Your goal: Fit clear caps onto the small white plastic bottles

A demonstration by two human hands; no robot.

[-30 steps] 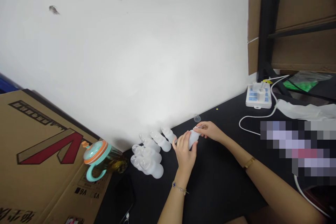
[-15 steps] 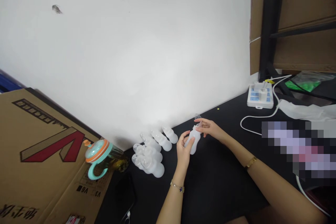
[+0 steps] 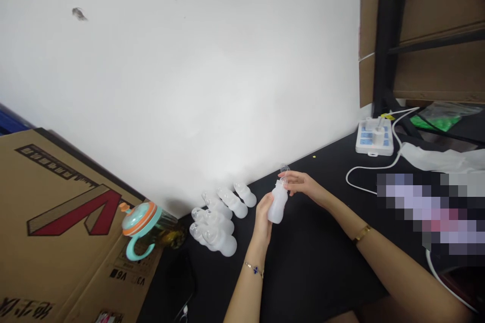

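Observation:
A frosted white bottle (image 3: 279,204) stands tilted above the black table, with my left hand (image 3: 264,212) wrapped round its left side. At its neck is my right hand (image 3: 297,182), its fingertips closed on a clear cap (image 3: 285,170) at the bottle's mouth; how the cap sits there is too small to tell. Several similar white bottles with clear tops (image 3: 228,245) lie close together to the left, near the wall.
A teal-lidded jug (image 3: 141,219) stands at the left beside a large cardboard box (image 3: 68,202). A dark phone (image 3: 181,277) lies on the black table (image 3: 310,262). To the right are a white power strip (image 3: 375,136), its cable and a white cloth (image 3: 439,157).
My left hand has turned round the bottle, so its thumb no longer lies across the front and more of the bottle shows. My right fingers have shifted slightly left at the cap.

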